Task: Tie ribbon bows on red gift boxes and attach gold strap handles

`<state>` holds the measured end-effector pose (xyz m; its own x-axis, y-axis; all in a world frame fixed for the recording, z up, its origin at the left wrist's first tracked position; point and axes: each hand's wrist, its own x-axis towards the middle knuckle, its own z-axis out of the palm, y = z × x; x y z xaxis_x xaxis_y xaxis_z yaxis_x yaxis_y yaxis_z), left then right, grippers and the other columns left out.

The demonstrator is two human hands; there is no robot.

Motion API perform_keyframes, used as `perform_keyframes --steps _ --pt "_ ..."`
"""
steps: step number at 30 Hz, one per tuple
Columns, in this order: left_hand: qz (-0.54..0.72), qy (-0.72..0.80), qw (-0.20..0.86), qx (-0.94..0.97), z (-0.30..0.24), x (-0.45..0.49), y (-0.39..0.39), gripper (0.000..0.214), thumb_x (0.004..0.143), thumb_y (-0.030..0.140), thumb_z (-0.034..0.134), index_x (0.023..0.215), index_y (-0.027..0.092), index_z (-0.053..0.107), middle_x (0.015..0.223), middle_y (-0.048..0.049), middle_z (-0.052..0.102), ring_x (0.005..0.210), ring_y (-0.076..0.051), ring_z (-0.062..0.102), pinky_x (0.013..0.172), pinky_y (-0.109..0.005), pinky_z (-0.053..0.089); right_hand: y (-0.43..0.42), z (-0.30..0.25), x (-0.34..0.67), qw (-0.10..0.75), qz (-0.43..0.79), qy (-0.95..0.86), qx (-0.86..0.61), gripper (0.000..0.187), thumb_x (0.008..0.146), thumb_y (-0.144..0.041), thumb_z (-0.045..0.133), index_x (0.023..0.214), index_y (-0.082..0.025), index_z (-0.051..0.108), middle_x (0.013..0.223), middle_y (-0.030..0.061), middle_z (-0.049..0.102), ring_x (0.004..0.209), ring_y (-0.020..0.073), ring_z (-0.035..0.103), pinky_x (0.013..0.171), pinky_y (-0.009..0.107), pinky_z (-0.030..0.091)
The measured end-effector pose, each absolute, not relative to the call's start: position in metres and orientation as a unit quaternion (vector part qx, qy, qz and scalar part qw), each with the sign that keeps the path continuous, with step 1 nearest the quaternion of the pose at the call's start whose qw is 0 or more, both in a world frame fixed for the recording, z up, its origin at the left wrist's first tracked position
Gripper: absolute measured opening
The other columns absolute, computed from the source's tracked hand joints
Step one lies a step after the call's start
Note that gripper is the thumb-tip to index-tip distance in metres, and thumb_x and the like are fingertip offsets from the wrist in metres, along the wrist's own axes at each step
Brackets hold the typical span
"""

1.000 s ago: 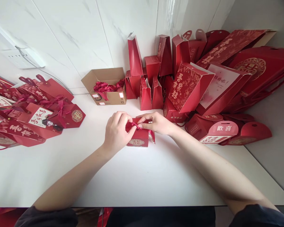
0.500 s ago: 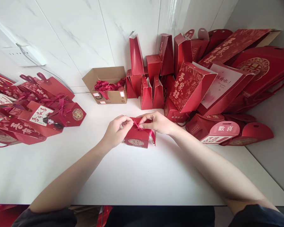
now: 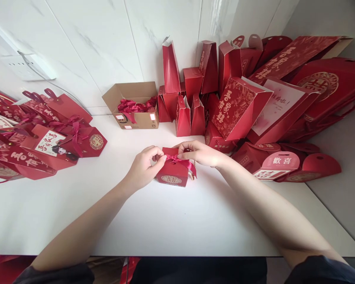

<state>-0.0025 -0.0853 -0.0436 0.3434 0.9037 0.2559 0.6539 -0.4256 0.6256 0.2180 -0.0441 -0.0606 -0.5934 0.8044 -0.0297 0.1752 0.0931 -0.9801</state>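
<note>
A small red gift box (image 3: 174, 174) with a gold round emblem stands on the white table in front of me. Dark red ribbon (image 3: 173, 158) is knotted at its top front, and a loose tail hangs down the right side. My left hand (image 3: 145, 166) pinches the ribbon just left of the knot between thumb and fingers. On the other side, my right hand (image 3: 201, 154) grips the ribbon to the right of the knot, its fingertips partly covering the box's top. A bit of gold cord shows at the box's right edge.
An open cardboard box (image 3: 137, 120) of red ribbon sits behind my hands. Several red boxes and bags (image 3: 242, 106) crowd the back right, some stacked. More red gift boxes with ribbons (image 3: 51, 152) stand at the left. A wall socket (image 3: 28, 68) with a cable is behind them.
My hands have moved slightly apart, drawing the ribbon out sideways; the knot now shows between them. The box's top shows more.
</note>
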Motion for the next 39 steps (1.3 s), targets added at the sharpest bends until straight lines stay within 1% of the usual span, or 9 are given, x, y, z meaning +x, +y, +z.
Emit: perform_keyframes --steps 4,9,14,19,24,28,34,37,39 --pt "0.281 0.48 0.214 0.803 -0.044 -0.005 -0.089 0.018 0.09 0.021 0.048 0.072 0.02 0.047 0.077 0.0 0.053 0.072 -0.013 0.05 0.061 -0.025 0.042 -0.044 -0.058 0.219 0.277 0.567 -0.683 -0.368 0.013 0.078 -0.026 0.059 0.068 -0.02 0.054 0.065 -0.0018 0.058 0.063 0.0151 0.054 0.062 0.028 0.044" --pt "0.271 0.486 0.224 0.8 -0.044 -0.008 -0.092 0.017 0.089 0.019 0.048 0.072 0.02 0.045 0.078 0.0001 0.052 0.071 -0.013 0.05 0.059 -0.024 0.04 -0.045 -0.054 0.22 0.27 0.557 -0.686 -0.382 0.015 0.076 -0.025 0.055 0.063 -0.02 0.05 0.062 -0.0026 0.057 0.06 0.0139 0.052 0.06 0.028 0.043" --pt "0.265 0.5 0.218 0.795 -0.043 -0.009 -0.094 0.018 0.087 0.018 0.048 0.07 0.02 0.043 0.075 0.0007 0.051 0.069 -0.012 0.049 0.057 -0.024 0.04 -0.043 -0.052 0.225 0.272 0.511 -0.707 -0.407 0.019 0.074 -0.024 0.058 0.057 -0.02 0.05 0.069 0.0014 0.067 0.072 0.0185 0.06 0.064 0.029 0.047" --pt "0.261 0.504 0.191 0.801 -0.041 -0.008 -0.095 0.015 0.084 0.014 0.048 0.07 0.02 0.045 0.074 0.0008 0.051 0.067 -0.012 0.05 0.057 -0.024 0.04 -0.049 -0.047 0.226 0.263 0.428 -0.745 -0.439 0.02 0.075 -0.019 0.056 0.055 -0.021 0.05 0.074 0.0032 0.069 0.084 0.0232 0.063 0.072 0.032 0.047" --pt "0.27 0.511 0.116 0.808 -0.044 -0.007 -0.094 0.014 0.079 0.013 0.052 0.068 0.019 0.045 0.072 0.0017 0.051 0.066 -0.012 0.049 0.057 -0.024 0.039 -0.057 -0.039 0.228 0.225 0.354 -0.777 -0.469 0.012 0.078 -0.022 0.056 0.066 -0.021 0.056 0.079 0.0028 0.067 0.079 0.0209 0.061 0.072 0.032 0.045" --pt "0.303 0.524 0.085 0.792 -0.051 -0.007 -0.092 0.002 0.084 0.02 0.055 0.082 0.021 0.055 0.075 0.0016 0.051 0.071 -0.014 0.052 0.064 -0.026 0.044 -0.058 -0.036 0.231 0.225 0.41 -0.765 -0.443 0.011 0.083 -0.031 0.058 0.083 -0.02 0.06 0.09 0.0034 0.067 0.083 0.0187 0.062 0.073 0.03 0.047" --pt "0.345 0.482 0.086 0.801 -0.061 -0.001 -0.093 0.018 0.087 0.031 0.061 0.101 0.023 0.068 0.1 -0.0052 0.053 0.096 -0.019 0.056 0.09 -0.035 0.048 -0.059 -0.033 0.23 0.257 0.43 -0.747 -0.438 0.018 0.087 -0.035 0.056 0.088 -0.019 0.063 0.093 0.0036 0.068 0.087 0.0183 0.062 0.075 0.03 0.048" --pt "0.367 0.429 0.085 0.821 -0.064 0.001 -0.094 0.017 0.083 0.028 0.067 0.099 0.023 0.071 0.111 -0.0073 0.054 0.108 -0.022 0.053 0.097 -0.038 0.046 -0.059 -0.031 0.231 0.262 0.431 -0.75 -0.427 0.016 0.086 -0.031 0.055 0.087 -0.019 0.065 0.09 0.0034 0.069 0.084 0.0182 0.062 0.075 0.03 0.048" --pt "0.371 0.382 0.089 0.842 -0.065 0.0 -0.093 0.012 0.083 0.022 0.067 0.092 0.026 0.074 0.107 -0.0061 0.058 0.105 -0.02 0.054 0.093 -0.037 0.047 -0.059 -0.031 0.233 0.273 0.429 -0.75 -0.423 0.015 0.086 -0.028 0.055 0.086 -0.019 0.067 0.087 0.0033 0.07 0.082 0.0185 0.062 0.074 0.03 0.048"
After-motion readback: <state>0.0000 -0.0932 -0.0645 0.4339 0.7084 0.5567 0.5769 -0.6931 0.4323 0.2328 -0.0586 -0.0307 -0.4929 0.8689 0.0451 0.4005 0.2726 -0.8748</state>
